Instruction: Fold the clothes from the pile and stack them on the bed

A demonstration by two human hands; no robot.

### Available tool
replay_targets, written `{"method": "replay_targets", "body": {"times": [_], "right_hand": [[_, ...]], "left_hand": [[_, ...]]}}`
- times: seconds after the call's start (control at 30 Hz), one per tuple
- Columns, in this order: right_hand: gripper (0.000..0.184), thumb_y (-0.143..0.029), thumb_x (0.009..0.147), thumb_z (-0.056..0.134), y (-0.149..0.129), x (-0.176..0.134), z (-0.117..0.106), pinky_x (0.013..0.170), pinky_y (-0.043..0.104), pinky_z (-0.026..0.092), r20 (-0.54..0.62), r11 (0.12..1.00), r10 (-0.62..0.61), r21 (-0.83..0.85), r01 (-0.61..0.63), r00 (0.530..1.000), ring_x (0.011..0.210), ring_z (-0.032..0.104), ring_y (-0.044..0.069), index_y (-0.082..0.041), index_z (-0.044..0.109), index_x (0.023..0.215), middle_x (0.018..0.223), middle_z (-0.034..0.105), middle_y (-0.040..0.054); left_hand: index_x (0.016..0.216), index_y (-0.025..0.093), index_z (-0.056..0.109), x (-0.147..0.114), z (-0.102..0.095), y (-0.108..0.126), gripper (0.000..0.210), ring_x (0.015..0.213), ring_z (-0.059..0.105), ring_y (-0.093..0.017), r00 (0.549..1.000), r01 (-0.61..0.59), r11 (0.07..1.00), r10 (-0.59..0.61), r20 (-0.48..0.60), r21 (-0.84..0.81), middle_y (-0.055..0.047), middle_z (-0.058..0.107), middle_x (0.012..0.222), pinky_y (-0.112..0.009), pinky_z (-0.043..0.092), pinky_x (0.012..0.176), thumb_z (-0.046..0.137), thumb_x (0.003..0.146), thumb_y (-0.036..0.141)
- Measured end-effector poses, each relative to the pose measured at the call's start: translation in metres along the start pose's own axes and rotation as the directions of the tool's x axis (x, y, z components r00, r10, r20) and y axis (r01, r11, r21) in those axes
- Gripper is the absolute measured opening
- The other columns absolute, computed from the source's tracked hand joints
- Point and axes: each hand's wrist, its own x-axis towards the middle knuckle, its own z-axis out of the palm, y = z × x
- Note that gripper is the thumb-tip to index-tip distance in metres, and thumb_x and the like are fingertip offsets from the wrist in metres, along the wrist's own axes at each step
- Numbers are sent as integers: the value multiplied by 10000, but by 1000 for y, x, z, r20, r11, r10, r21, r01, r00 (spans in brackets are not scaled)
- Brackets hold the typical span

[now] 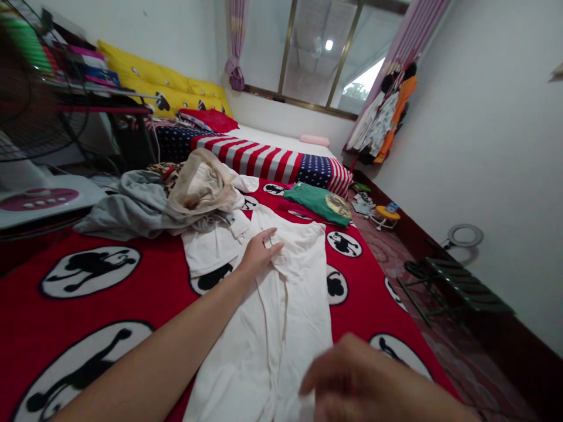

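Note:
White trousers (303, 293) lie lengthwise on the red bedspread (153, 316), the waistband away from me. My left hand (260, 251) rests on them just below the waistband, its thumb and fingers apart. Closer to me, my right hand (352, 378) hangs over the lower right part of the trousers, bent at the fingers. Motion blurs it, and whether it touches the cloth is unclear. Beside the trousers on the left lies another white garment (209, 252). Behind that is a heap with a grey garment (136, 205) and a beige one (202, 181).
A folded green garment (314, 200) lies at the bedspread's far right. To the left stands a fan (39, 202). Beyond is another bed with a striped, starred cover (264, 158). A dark green folding chair (461, 284) and yellow stool (387, 214) stand along the right wall.

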Motion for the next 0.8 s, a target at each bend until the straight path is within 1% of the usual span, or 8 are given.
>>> {"method": "replay_targets", "body": {"times": [0.07, 0.17, 0.2, 0.27, 0.37, 0.47, 0.53, 0.8], "right_hand": [[245, -314, 830, 577, 24, 41, -40, 524, 193, 450, -246, 996, 26, 84, -5, 969, 566, 604, 114, -151, 713, 952, 711, 669, 20], [292, -237, 769, 611, 61, 105, -98, 509, 194, 423, -644, 1000, 23, 25, -10, 765, 527, 551, 96, -128, 675, 1032, 670, 629, 2], [333, -222, 765, 607, 72, 123, -114, 486, 192, 408, -710, 997, 75, 72, -34, 700, 488, 527, 91, -121, 652, 1079, 616, 604, -17], [447, -226, 781, 593, 89, 152, -137, 434, 188, 375, -746, 986, 161, 152, -70, 647, 421, 485, 87, -124, 579, 1216, 549, 576, -46], [448, -225, 758, 615, 107, 174, -155, 373, 187, 329, -708, 973, 222, 210, -100, 670, 358, 452, 93, -112, 586, 1191, 472, 553, -59], [158, -245, 704, 659, 121, 181, -162, 344, 189, 302, -669, 960, 267, 249, -129, 694, 332, 428, 86, -120, 654, 801, 422, 529, -39], [156, -288, 708, 656, 129, 184, -165, 351, 181, 307, -687, 957, 276, 261, -126, 672, 342, 420, 69, -146, 605, 670, 442, 534, -33], [163, -305, 737, 560, 151, 191, -163, 363, 198, 312, -772, 961, 273, 195, -194, 574, 347, 431, 87, -156, 625, 725, 482, 585, -8]], "left_hand": [[1241, 175, 632, -3, 2, -3, 542, 1100, 596, -267, 996, -87, 988, 85, 26, 124, -116, 644, 1168, -416, 435, 1007, 677, 701, 152], [1216, 200, 659, -6, 3, -5, 512, 1070, 593, -251, 986, -168, 939, 159, 52, 300, -100, 611, 1113, -404, 443, 996, 611, 717, 94], [1219, 196, 657, -7, 3, -5, 508, 1051, 597, -245, 983, -181, 927, 170, 64, 330, -99, 602, 1096, -396, 455, 981, 597, 726, 90], [1244, 183, 640, -7, 3, -7, 523, 1030, 602, -236, 979, -202, 915, 185, 82, 349, -98, 596, 1082, -384, 470, 965, 582, 734, 80], [1298, 153, 593, -8, 4, -8, 571, 1103, 584, -247, 975, -221, 904, 199, 97, 365, -120, 596, 1156, -389, 441, 1022, 575, 736, 57], [1352, 125, 534, -8, 7, -8, 609, 1231, 520, -264, 974, -228, 888, 208, 93, 398, -155, 546, 1298, -402, 380, 1096, 566, 750, 44], [1383, 120, 493, -9, 9, -9, 622, 1296, 468, -270, 972, -233, 877, 221, 77, 420, -170, 488, 1379, -413, 351, 1122, 550, 769, 39], [1412, 99, 433, -10, 11, -8, 643, 1322, 435, -301, 986, -156, 871, 162, 26, 465, -201, 428, 1407, -430, 364, 1114, 547, 781, 48]]}}
